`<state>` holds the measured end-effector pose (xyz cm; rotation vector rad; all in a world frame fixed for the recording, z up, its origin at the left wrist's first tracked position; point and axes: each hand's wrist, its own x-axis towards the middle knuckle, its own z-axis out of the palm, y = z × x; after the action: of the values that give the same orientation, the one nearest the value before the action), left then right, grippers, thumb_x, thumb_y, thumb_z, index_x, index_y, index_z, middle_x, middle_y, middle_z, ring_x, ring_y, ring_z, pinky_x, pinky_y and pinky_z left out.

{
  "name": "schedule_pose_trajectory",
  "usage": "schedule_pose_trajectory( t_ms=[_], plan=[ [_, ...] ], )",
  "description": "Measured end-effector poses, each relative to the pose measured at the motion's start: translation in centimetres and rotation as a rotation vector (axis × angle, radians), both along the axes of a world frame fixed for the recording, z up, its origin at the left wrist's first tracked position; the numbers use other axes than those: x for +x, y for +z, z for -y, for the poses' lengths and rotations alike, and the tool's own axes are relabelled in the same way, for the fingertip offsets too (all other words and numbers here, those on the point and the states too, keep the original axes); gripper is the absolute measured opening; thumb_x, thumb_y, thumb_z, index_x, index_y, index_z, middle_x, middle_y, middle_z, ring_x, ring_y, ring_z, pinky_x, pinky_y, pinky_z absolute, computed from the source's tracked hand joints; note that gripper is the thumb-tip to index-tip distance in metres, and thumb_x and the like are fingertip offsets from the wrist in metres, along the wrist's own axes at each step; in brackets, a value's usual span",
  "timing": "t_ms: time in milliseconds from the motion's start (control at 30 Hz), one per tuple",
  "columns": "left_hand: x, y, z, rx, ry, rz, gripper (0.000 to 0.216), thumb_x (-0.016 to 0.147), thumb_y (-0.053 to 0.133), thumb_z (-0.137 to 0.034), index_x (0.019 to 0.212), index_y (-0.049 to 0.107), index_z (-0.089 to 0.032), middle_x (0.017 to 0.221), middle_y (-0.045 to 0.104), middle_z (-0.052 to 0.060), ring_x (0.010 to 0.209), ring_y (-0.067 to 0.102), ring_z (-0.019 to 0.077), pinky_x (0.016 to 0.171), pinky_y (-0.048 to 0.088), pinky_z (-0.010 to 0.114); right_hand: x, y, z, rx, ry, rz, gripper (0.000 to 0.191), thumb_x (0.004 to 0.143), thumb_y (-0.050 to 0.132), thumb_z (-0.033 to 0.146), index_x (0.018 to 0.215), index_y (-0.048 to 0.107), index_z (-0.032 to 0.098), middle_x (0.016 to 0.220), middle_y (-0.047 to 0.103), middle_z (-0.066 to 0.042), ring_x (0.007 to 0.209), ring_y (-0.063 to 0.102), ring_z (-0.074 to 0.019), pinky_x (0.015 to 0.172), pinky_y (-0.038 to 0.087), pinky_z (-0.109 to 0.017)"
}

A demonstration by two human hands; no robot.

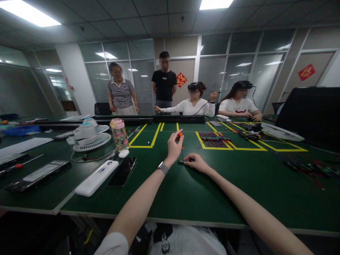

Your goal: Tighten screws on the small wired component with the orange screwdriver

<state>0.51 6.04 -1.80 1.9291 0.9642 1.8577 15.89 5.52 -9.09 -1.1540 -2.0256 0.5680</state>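
My left hand (174, 146), with a watch at its wrist, is closed around a screwdriver (180, 135) whose orange handle shows above the fingers. Its thin shaft points down, and the tip meets a small dark part (181, 162) on the green table. From the right, the fingertips of my right hand (197, 163) pinch this part against the tabletop. Fingers hide much of it, so its exact kind is unclear. Right of the hands lies a bundle of small boards with red and blue wires (215, 140), within yellow tape.
A white phone-like device (97, 177), a black phone (122, 172), a pink-lidded bottle (119, 134) and fan parts (89, 136) stand left. More wired boards (313, 166) lie right. Several people are across the table (170, 198); one seated person (198, 102) stretches an arm sideways.
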Motion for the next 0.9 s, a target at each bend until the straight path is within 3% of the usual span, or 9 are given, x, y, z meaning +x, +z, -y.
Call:
schedule_pose_trajectory(
  t_ms=[100,267,533,700,900],
  plan=[
    [-0.12,0.33,0.45,0.018,0.058,-0.032,0.024,0.087,0.055,-0.029,0.107,0.066,-0.021,0.094,0.058,0.005,0.082,0.057,0.0138,0.076,0.047,0.025,-0.04,0.14,0.12,0.006,-0.009,0.008,0.014,0.07,0.068,0.025,0.079,0.072,0.016,0.074,0.067,-0.004,0.073,0.06,-0.0178,0.073,0.046,-0.029],
    [-0.16,0.43,0.43,-0.016,-0.011,-0.036,0.034,0.094,0.039,-0.024,0.122,0.058,-0.022,0.101,0.06,0.006,0.091,0.058,0.0139,0.085,0.045,0.027,-0.05,0.16,0.14,0.014,-0.012,0.02,0.014,0.07,0.068,0.027,0.079,0.073,0.017,0.074,0.066,-0.004,0.074,0.06,-0.0181,0.073,0.047,-0.03],
    [-0.17,0.25,0.43,0.022,0.051,-0.051,0.026,0.088,0.054,-0.028,0.111,0.065,-0.023,0.096,0.056,0.005,0.085,0.057,0.0137,0.078,0.048,0.026,-0.01,-0.05,-0.01,0.022,-0.009,0.02,0.014,0.07,0.067,0.026,0.079,0.073,0.017,0.075,0.067,-0.004,0.074,0.061,-0.018,0.072,0.047,-0.029],
    [-0.15,0.44,0.53,0.049,0.004,-0.048,0.032,0.094,0.039,-0.02,0.119,0.06,-0.022,0.115,0.058,0.007,0.108,0.054,0.0163,0.094,0.043,0.03,0.1,-0.26,-0.24,0.036,0.0,0.018,0.014,0.071,0.068,0.027,0.079,0.073,0.017,0.077,0.067,-0.004,0.075,0.06,-0.0181,0.073,0.047,-0.03],
    [-0.05,0.3,0.48,0.033,0.067,-0.048,0.026,0.088,0.053,-0.025,0.113,0.062,-0.022,0.098,0.06,0.006,0.086,0.058,0.0149,0.079,0.047,0.027,0.03,-0.36,-0.34,0.017,0.0,0.014,0.015,0.07,0.067,0.027,0.079,0.073,0.016,0.074,0.066,-0.004,0.072,0.06,-0.0174,0.072,0.047,-0.029]
  ],
)
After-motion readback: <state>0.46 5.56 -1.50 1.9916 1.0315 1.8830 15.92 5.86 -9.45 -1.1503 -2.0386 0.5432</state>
